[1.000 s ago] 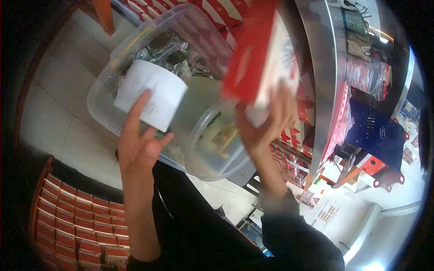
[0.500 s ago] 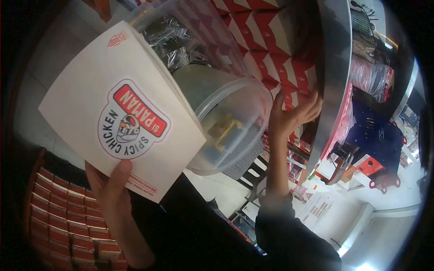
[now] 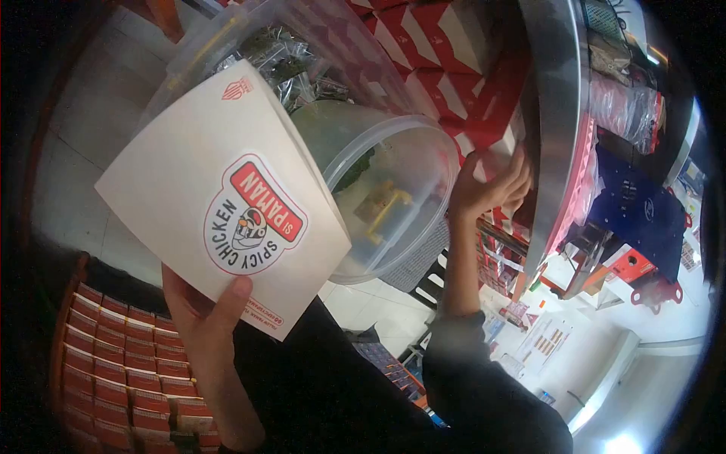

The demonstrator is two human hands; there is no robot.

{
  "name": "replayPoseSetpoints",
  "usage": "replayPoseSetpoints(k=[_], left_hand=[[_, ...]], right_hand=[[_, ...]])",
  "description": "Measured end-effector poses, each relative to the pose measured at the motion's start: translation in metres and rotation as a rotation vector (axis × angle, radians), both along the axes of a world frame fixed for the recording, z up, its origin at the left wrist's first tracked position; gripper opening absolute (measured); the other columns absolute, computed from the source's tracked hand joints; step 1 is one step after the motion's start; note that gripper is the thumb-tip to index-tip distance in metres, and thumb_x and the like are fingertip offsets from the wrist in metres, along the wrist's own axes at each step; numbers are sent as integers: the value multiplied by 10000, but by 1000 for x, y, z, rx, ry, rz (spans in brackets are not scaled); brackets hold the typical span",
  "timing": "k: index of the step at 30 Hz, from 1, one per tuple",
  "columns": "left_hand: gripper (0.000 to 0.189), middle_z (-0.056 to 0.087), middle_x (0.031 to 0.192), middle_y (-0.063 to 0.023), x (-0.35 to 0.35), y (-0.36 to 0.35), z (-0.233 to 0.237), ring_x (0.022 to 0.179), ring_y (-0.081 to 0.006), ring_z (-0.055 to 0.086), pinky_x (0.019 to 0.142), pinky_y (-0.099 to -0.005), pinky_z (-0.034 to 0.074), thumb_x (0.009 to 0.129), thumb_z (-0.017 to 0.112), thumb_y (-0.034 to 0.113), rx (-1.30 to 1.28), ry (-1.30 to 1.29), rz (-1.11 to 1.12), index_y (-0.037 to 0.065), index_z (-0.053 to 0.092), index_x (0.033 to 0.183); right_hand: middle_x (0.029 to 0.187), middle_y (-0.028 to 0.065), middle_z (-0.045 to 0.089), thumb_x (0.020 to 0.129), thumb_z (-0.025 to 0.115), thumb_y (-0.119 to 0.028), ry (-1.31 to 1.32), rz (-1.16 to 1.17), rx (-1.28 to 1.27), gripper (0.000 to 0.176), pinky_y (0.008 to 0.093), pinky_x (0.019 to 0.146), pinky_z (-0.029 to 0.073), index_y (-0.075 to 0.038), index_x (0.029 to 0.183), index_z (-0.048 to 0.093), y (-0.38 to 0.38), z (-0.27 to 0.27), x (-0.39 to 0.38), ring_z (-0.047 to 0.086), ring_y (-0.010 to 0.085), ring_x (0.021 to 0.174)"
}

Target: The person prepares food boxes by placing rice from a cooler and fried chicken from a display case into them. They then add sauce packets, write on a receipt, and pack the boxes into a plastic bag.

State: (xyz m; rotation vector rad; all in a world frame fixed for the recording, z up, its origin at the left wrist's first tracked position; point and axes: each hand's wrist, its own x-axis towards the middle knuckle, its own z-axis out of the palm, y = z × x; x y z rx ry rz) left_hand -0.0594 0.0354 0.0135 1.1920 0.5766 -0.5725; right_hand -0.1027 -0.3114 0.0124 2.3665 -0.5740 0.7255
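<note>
My left hand grips the lower edge of several stacked flat white paper food cartons, thumb on the front. Their front bears a "Si Paman Spicy Chicken" logo; the left fingers are mostly hidden behind. To the right, my right hand has its fingers curled about the end of a red-and-white folded carton, which is smeared by motion. That carton lies against rows of similar red-and-white cartons under a metal-edged counter. Between my hands is a clear round plastic tub with something yellow visible through it.
Behind the held cartons, a clear plastic bin contains small shiny packets. Stacked red-brown cartons fill the lower left. A metal counter edge runs down the right, beside wrapped pink plastic and a dark blue cloth.
The held white cartons have shifted slightly right and down in view. My right hand's fingers, spread before, are now bent around a red-and-white carton, which has moved.
</note>
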Motion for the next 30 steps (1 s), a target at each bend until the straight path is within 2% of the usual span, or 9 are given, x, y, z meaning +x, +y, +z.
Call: replayPoseSetpoints(k=[3, 6, 8, 10, 15, 18, 19, 24, 30], left_hand=[[714, 458, 1160, -134, -26, 18, -15, 1080, -209, 452, 945, -379, 348, 699, 699, 155, 43, -107, -15, -25, 308, 1269], [733, 445, 1168, -139, -51, 32, -21, 1087, -219, 440, 940, -379, 354, 703, 703, 191, 158, -167, 14, -29, 296, 1272], [754, 434, 1178, -145, -60, 42, -24, 1091, -220, 436, 937, -360, 359, 697, 709, 170, 223, -67, 27, -19, 270, 1281], [676, 428, 1205, -136, -105, 74, -72, 1056, -232, 470, 900, -375, 412, 758, 648, 143, 143, 154, 216, 32, 262, 1301], [603, 445, 1223, -101, -140, 123, -118, 1063, -230, 488, 893, -395, 423, 779, 614, 136, -151, 508, 435, 67, 308, 1295], [600, 446, 1224, -99, -158, 136, -136, 1065, -229, 488, 893, -395, 423, 780, 614, 139, -222, 472, 453, 68, 312, 1293], [598, 447, 1224, -99, -150, 132, -131, 1065, -229, 488, 893, -395, 423, 780, 614, 141, -239, 454, 454, 69, 314, 1292], [592, 449, 1225, -96, -163, 144, -139, 1069, -227, 488, 893, -395, 423, 781, 614, 147, -289, 393, 463, 71, 321, 1290], [585, 451, 1226, -93, -186, 159, -117, 1074, -226, 487, 892, -396, 424, 782, 614, 154, -262, 367, 481, 73, 329, 1286]], right_hand=[[1228, 143, 467, 627, 716, -116, -8, 212, 101, 701, 432, 971, 262, -13, 1241, 393, 63, 17, -24, 405, 315, 1136], [1209, 172, 452, 762, 637, -377, 39, 339, 208, 725, 484, 904, 361, -1, 1284, 303, 127, 27, -83, 457, 348, 1080], [1030, -37, 553, 796, 466, -523, -446, 662, 289, 420, 466, 994, 225, -304, 1151, 420, 185, 4, -75, 472, 257, 997], [1038, -126, 542, 721, 591, -477, -351, 759, 683, 375, 466, 1040, 105, -437, 1068, 454, 231, 17, -83, 406, 207, 1055], [1244, -144, 480, 758, 596, -379, 354, 869, 736, 344, 489, 1031, 109, -387, 1097, 536, 254, 28, -105, 355, 172, 1181], [1196, -53, 503, 817, 529, -437, 124, 1105, 721, 325, 513, 1011, 166, -272, 1097, 538, 251, 12, -114, 362, 234, 1195], [1245, 83, 462, 824, 521, -374, -394, 873, 411, 419, 502, 1007, 222, -116, 1153, 502, 248, -29, -130, 357, 265, 1216], [1329, 183, 323, 812, 623, -260, -624, -85, 1211, 686, 329, 975, 319, 34, 1308, 251, 91, 10, -78, 357, 250, 1214], [1000, 240, 534, 672, 722, -415, -752, -222, 753, 680, 363, 790, 476, 92, 1061, 490, -58, -7, -26, 558, 297, 904]])
